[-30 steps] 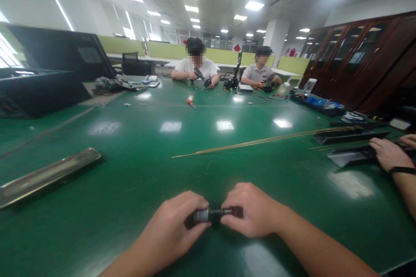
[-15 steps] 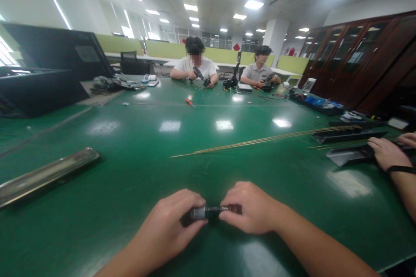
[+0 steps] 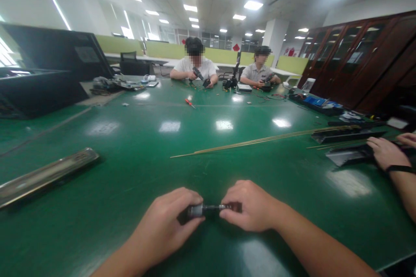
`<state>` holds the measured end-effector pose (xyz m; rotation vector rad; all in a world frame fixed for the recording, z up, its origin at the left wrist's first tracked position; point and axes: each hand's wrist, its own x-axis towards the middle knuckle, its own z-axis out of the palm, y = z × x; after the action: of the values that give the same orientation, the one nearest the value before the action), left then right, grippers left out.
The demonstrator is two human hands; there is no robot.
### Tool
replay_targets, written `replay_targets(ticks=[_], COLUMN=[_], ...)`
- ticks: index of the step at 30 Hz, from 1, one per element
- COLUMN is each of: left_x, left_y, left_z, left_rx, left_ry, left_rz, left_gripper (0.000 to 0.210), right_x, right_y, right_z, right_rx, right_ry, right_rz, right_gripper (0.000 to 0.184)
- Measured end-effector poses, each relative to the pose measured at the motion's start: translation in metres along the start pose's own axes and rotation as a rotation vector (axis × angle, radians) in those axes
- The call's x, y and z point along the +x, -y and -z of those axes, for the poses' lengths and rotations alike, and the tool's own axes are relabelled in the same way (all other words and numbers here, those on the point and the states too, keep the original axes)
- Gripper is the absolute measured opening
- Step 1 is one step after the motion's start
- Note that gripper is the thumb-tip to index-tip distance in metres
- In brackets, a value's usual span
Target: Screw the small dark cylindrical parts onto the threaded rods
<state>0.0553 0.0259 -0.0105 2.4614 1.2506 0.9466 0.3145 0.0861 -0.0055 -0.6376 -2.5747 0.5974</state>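
Head cam: grey cyl. point(image 3: 196, 211) is pinched by fingers of L hand point(image 3: 167, 216), dk end pc. point(image 3: 235, 207) by R hand's point(image 3: 255, 205); thin rod point(image 3: 212, 207) seen btwn, green bench point(image 3: 136, 173) below.

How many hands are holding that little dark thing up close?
2. The left hand holds one end of the dark thing; the right hand holds its other end. I see no others on it.

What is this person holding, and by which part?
A small dark cylindrical object, thin in the middle: the left grip pinches its thick grey end, the right grip its dark reddish end. Exactly what it is, I cannot tell.
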Motion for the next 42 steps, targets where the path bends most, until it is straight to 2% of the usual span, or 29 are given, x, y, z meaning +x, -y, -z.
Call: replay_targets(ticks=[27, 33, 35, 39, 42], left_x=[0.000, 0.003, 0.005, 0.009, 0.009], left_y=[0.001, 0.005, 0.006, 0.014, 0.031], left_z=[0.004, 0.004, 0.006, 0.013, 0.022], left_rx=[0.027, 0.068, 0.078, 0.066, 0.086], left_ry=[0.009, 0.094, 0.098, 0.024, -0.043], left_rz=[0.050, 0.168, 0.181, 0.276, 0.449], left_gripper=[0.018, 0.039, 0.037, 0.027, 0.040], right_x=[-0.001, 0.000, 0.001, 0.001, 0.000], right_y=[0.001, 0.002, 0.002, 0.003, 0.002], right_z=[0.000, -0.002, -0.002, -0.002, -0.002], right_rx=[-0.013, 0.007, 0.011, 0.013, 0.017], right_ry=[-0.008, -0.019, -0.021, -0.020, -0.020], right_rz=[-0.019, -0.011, -0.001, -0.001, -0.002], right_gripper=[0.018, 0.016, 0.016, 0.017, 0.018])
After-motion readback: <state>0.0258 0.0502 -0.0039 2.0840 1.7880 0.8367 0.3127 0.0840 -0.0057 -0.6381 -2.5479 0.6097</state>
